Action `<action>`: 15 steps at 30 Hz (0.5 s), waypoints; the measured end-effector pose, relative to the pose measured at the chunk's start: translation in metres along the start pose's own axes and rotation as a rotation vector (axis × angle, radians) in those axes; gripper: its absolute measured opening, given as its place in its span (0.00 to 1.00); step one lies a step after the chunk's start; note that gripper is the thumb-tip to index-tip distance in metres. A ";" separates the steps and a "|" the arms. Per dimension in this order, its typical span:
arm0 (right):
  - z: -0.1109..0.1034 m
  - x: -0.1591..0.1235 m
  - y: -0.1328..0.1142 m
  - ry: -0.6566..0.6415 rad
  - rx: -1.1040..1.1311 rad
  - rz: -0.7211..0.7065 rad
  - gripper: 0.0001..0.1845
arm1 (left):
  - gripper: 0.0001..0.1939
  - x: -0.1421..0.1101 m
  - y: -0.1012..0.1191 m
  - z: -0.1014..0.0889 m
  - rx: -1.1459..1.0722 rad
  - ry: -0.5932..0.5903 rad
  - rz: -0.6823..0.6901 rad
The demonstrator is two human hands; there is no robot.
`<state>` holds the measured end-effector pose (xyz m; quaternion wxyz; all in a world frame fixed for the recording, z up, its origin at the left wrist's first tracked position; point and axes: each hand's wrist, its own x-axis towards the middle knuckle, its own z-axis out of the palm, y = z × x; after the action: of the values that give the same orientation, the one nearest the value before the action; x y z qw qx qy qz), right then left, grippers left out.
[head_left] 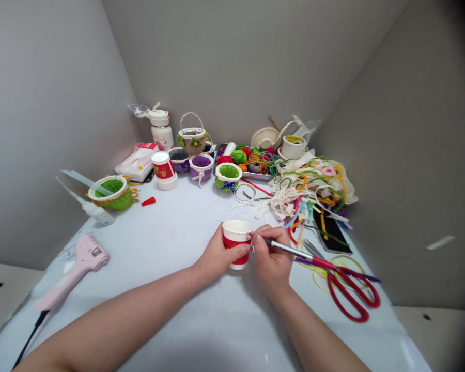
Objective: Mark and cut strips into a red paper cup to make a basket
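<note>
My left hand (pixel 220 249) wraps round a red and white paper cup (pixel 235 238), which stands upright with its open mouth facing up. Small dark marks show along the cup's white upper band. Between the fingers of my right hand (pixel 272 256) is a pen (pixel 290 249) with a silver barrel and a red rear part, its tip against the cup's side just below the rim. Red-handled scissors (pixel 346 297) lie close to the right of that hand, partly behind the pen. A small red pen cap (pixel 148 201) rests on the table, up and left of the cup.
A pink glue gun (pixel 75 268) lies at the left, near a green woven basket (pixel 114 194). Stacked paper cups (pixel 164 170) and small baskets stand at the back. A tray of yarn (pixel 251 174), a heap of yarn scraps (pixel 310 188) and a phone (pixel 335 237) occupy the right.
</note>
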<state>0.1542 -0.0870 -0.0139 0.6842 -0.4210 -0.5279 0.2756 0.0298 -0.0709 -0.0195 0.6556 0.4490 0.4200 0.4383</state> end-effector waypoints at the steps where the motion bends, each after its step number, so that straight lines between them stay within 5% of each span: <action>1: 0.000 0.000 0.000 0.003 0.003 -0.006 0.06 | 0.28 0.000 0.000 0.000 0.004 0.000 -0.001; 10: 0.000 -0.001 0.000 -0.005 0.045 0.011 0.07 | 0.28 0.000 -0.001 0.000 -0.026 -0.010 -0.005; 15: -0.001 0.001 0.003 0.067 0.117 0.064 0.07 | 0.28 0.001 -0.003 0.001 -0.281 -0.050 -0.096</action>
<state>0.1553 -0.0848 -0.0163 0.7157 -0.4060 -0.4741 0.3134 0.0319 -0.0707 -0.0227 0.7423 0.3432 0.3591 0.4497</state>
